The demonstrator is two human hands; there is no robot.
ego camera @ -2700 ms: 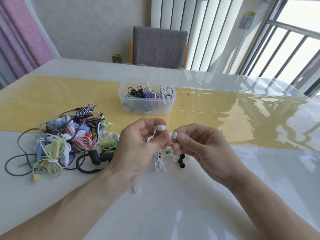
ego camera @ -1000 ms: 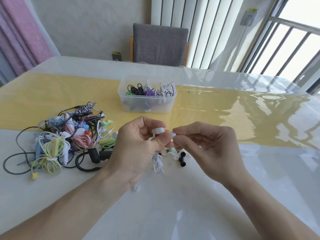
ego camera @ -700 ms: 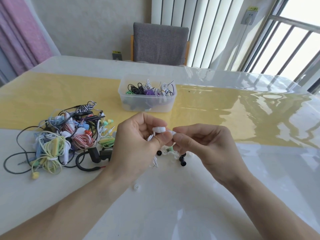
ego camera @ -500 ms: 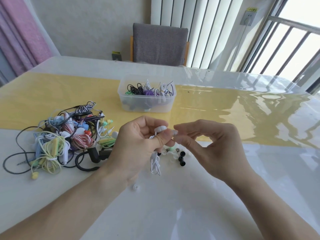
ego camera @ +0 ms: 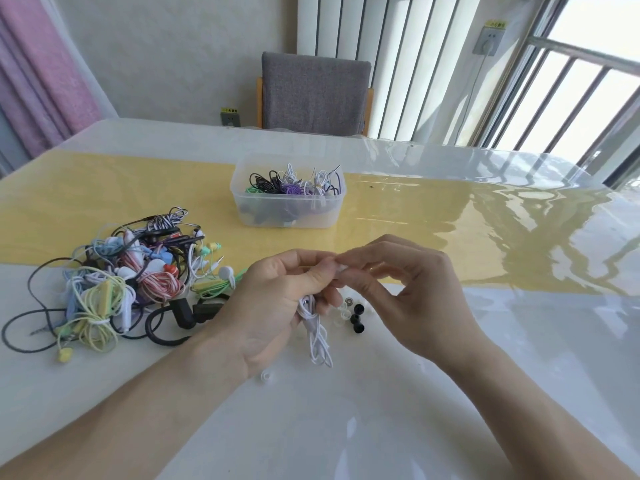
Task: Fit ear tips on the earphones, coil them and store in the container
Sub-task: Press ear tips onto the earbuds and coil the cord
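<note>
left hand (ego camera: 277, 299) grips the white earphones (ego camera: 317, 336); right hand (ego camera: 408, 289) pinches at its fingertips, container (ego camera: 287, 206) straight beyond.

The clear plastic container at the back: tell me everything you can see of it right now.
The clear plastic container is a lidless, rounded-corner rectangular tub of translucent plastic, upright on the yellow table runner, beyond both hands and touched by neither. It holds coiled earphones in black, purple, white and green, heaped up to about the rim, with a few white loops and a plug tip sticking above it. Darker shapes show dimly through the front wall.
</note>
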